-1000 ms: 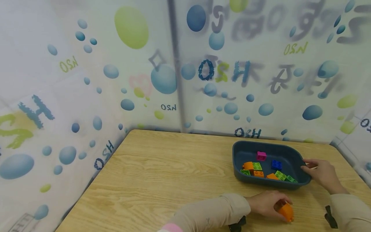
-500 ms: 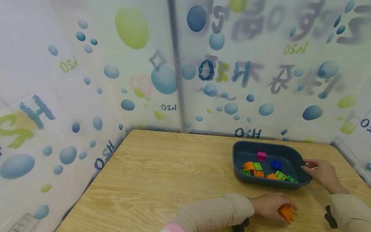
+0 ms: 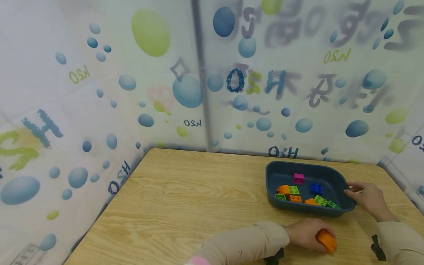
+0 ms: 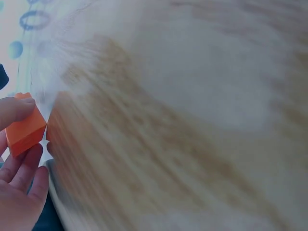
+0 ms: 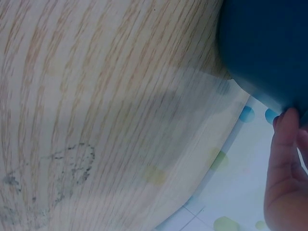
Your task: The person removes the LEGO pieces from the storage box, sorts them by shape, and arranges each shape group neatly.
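The left hand (image 3: 306,233) is pinching an orange block (image 3: 327,241) between thumb and fingers just in front of the dark blue tub (image 3: 279,176), whose rim the right hand (image 3: 370,200) is gripping. Several coloured blocks (image 3: 299,179) are already lying inside; only the pinched one is showing outside.

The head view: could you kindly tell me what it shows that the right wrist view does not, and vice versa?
Only the head view shows the left hand holding an orange piece, and the bricks inside the tray. Only the right wrist view shows a speckled dark mark on the table, perhaps a reflection. Both show the right hand gripping the tray, plus the table and the spotted wall.
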A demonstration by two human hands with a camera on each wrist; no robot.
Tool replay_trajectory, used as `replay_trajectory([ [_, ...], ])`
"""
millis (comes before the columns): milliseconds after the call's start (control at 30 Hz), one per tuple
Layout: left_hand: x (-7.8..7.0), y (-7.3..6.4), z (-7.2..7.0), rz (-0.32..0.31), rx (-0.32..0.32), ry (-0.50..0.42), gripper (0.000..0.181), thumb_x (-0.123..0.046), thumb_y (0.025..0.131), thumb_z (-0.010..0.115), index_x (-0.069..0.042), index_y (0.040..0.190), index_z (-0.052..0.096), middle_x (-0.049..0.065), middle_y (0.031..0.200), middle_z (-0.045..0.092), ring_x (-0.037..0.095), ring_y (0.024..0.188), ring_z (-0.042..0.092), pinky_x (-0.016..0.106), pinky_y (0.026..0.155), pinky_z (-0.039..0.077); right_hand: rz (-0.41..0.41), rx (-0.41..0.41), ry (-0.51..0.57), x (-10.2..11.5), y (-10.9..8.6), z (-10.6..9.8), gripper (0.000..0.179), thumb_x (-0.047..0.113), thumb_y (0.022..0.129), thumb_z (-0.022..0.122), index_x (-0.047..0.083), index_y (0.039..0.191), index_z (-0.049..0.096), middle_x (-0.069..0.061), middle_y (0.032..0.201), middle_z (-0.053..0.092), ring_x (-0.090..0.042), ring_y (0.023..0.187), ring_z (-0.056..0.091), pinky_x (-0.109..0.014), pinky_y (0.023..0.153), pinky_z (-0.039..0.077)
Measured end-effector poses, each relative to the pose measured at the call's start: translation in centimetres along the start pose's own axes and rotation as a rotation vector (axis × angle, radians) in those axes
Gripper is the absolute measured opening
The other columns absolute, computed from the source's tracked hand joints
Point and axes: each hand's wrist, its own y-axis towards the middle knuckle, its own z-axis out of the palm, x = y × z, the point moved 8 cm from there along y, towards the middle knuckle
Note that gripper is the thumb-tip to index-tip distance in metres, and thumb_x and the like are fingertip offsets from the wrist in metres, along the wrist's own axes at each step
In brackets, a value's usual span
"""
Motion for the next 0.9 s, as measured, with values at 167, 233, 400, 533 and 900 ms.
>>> replay_trajectory([
  [167,0.5,-0.3,-0.4,-0.031,-0.025,-0.039,0.039,-0.024,0.078,0.068,-0.019,0.114,0.054,-0.017,0.105,0.053,-0.012,0.081,0.040,-0.001,0.071,0.026,0.003,-0.001,0.004,-0.1,0.1,0.0,0.032,0.006,0.079,0.062,-0.017,0.100,0.056,-0.023,0.075,0.061,-0.029,0.061,0.056,-0.025,0.043,0.040],
  [233,0.8,-0.4,-0.5,-0.043,-0.038,-0.076,0.038,-0.023,0.078,0.068,-0.018,0.113,0.053,-0.017,0.105,0.054,-0.012,0.081,0.041,-0.001,0.071,0.027,0.001,-0.001,0.005,-0.1,0.1,0.0,0.032,0.006,0.079,0.062,-0.017,0.100,0.056,-0.023,0.075,0.061,-0.029,0.062,0.057,-0.025,0.043,0.041],
  [400,1.4,-0.8,-0.6,-0.065,-0.063,-0.132,0.038,-0.021,0.077,0.069,-0.016,0.111,0.053,-0.015,0.102,0.056,-0.012,0.082,0.043,0.000,0.071,0.029,-0.010,-0.003,0.001,-0.2,0.1,0.1,0.031,0.004,0.078,0.062,-0.018,0.099,0.056,-0.022,0.074,0.061,-0.029,0.061,0.057,-0.025,0.043,0.041],
  [533,2.0,-1.1,-0.6,-0.092,-0.067,-0.159,0.037,-0.021,0.077,0.069,-0.017,0.110,0.052,-0.016,0.101,0.056,-0.013,0.083,0.044,0.000,0.070,0.031,-0.005,0.002,-0.008,-0.2,0.1,0.2,0.031,0.005,0.078,0.063,-0.017,0.099,0.056,-0.022,0.073,0.061,-0.030,0.062,0.057,-0.026,0.043,0.040],
  [900,2.0,-1.2,-0.5,-0.107,-0.054,-0.113,0.041,-0.023,0.076,0.070,-0.019,0.113,0.052,-0.017,0.104,0.054,-0.013,0.088,0.044,0.000,0.072,0.030,-0.017,-0.007,-0.021,-0.1,0.1,0.1,0.032,0.005,0.077,0.063,-0.017,0.099,0.057,-0.023,0.074,0.061,-0.030,0.060,0.057,-0.027,0.043,0.040],
])
